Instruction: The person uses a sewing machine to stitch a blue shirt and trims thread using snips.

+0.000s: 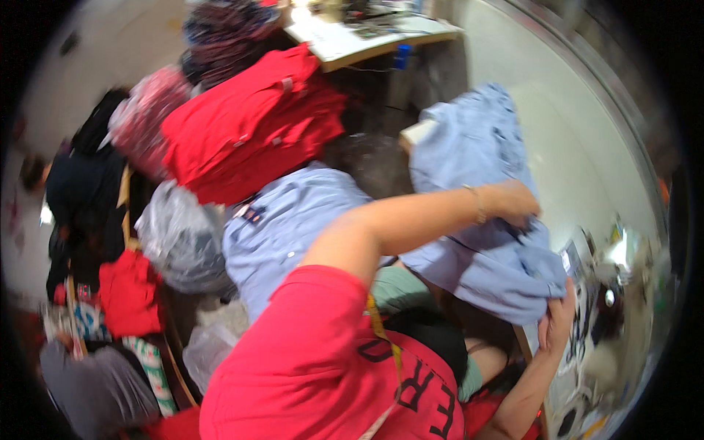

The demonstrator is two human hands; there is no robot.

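Observation:
Light blue cloth, seemingly a garment (pixel 477 271), hangs bunched between my two hands on the right side. My left arm reaches across, and my left hand (pixel 513 203) is closed on its upper part, the fingers partly hidden. Lower right, my right hand (pixel 559 315) grips the bottom corner, thumb and fingers pressed on the cloth. Just beyond my left hand, more light blue cloth (pixel 469 139) lies over a pale edge; whether it joins the held piece I cannot tell. A yellow measuring tape (pixel 397 359) hangs down my red shirt.
Left of my arm lies a light blue shirt pile (pixel 293 213), below a big red clothing stack (pixel 249 121). Plastic bags (pixel 180 235) stand beside it. A white table (pixel 345 37) is at the back. A cluttered work surface (pixel 587 352) lies right; another person (pixel 95 381) sits lower left.

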